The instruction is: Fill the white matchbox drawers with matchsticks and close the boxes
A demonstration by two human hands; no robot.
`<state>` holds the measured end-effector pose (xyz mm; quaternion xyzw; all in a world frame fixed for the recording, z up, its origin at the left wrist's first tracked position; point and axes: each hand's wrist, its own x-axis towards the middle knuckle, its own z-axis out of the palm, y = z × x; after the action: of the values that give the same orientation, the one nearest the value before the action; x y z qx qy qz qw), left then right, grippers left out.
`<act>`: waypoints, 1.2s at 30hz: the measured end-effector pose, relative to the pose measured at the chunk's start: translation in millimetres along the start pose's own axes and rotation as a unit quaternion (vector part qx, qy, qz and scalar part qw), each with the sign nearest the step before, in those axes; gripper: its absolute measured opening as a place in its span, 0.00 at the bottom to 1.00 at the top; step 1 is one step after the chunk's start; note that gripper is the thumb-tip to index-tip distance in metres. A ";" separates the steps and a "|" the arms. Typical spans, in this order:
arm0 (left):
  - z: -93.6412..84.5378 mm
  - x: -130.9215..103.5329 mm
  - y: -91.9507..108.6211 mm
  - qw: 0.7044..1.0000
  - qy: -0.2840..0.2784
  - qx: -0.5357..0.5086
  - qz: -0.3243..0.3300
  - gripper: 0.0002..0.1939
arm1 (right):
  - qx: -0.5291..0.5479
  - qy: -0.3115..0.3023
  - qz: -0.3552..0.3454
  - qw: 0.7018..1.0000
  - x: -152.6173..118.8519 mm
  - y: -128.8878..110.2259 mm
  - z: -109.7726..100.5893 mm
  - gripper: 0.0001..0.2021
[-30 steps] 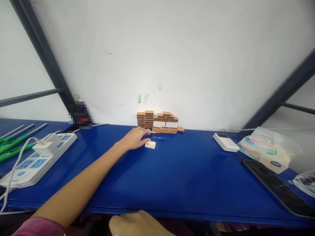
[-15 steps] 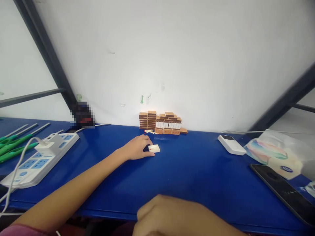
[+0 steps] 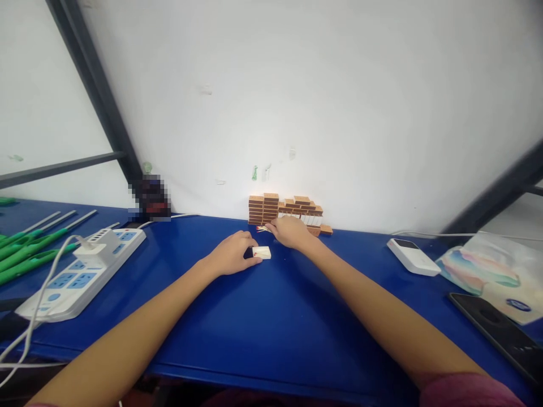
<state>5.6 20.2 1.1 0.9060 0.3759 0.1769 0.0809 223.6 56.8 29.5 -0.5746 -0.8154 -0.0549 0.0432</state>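
My left hand (image 3: 232, 253) rests on the blue table with thumb and fingers around the left end of a small white matchbox tray (image 3: 262, 252). Inside the tray a bit of red and pale sticks shows. My right hand (image 3: 291, 230) is at the loose matches (image 3: 262, 229), its fingers pinched together against the right side of that little pile. Whatever lies between these fingertips is too small to make out. Behind the matches, stacked brown matchboxes (image 3: 263, 210) stand by the wall, and my right hand hides part of the row (image 3: 302, 201) on the right.
On the left lie a white power strip (image 3: 91, 277) with a plugged-in charger and several green-handled tools (image 3: 31, 254). To the right are a white device (image 3: 411, 257), a plastic bag (image 3: 487, 271) and a black phone (image 3: 492, 322). A white wall (image 3: 339, 113) closes the back.
My right hand has gone from the table's front edge forward to the loose matches. My left hand stays at the tray. The view has turned slightly left.
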 end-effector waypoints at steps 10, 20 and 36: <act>-3.8 -0.7 -1.1 0.999 -0.009 0.028 -0.013 0.14 | -0.061 -0.007 0.000 0.998 1.4 -5.9 17.9 0.18; -1.8 -0.8 -1.6 1.000 -0.004 0.020 -0.010 0.14 | -0.002 0.008 -0.007 1.000 -11.8 -2.5 7.0 0.10; 12.9 -1.2 37.9 0.999 -0.006 -0.019 0.048 0.15 | 0.491 0.057 -0.014 0.869 -89.7 26.0 9.1 0.17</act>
<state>34.5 -7.5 -0.5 0.9224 0.3280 0.1818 0.0921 278.2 -16.8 9.5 -0.4639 -0.7412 0.3192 0.3655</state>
